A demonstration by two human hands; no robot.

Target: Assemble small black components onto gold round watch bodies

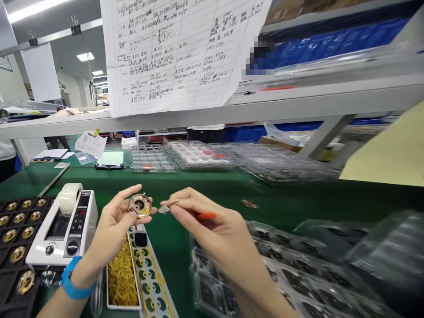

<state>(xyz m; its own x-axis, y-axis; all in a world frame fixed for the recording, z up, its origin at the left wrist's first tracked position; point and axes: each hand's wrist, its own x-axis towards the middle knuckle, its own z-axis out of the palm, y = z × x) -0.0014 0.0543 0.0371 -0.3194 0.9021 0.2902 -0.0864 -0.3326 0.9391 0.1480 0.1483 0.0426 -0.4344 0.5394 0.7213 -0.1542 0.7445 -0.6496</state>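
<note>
My left hand, with a blue band at the wrist, holds a round gold watch part upright by its edge between thumb and fingers. A black shape and a yellow patch show on its face. Just right of it, apart from it, my right hand is closed in a pinch. A small pale translucent piece sticks out at its fingertips. A slim tool with an orange part lies within the same hand, mostly hidden by the fingers, so its kind is unclear.
A tape dispenser stands left, beside a black tray of gold rings. Below are a box of yellow rings and a sticker strip. Clear trays fill the right; a loose round part lies behind. A shelf crosses above.
</note>
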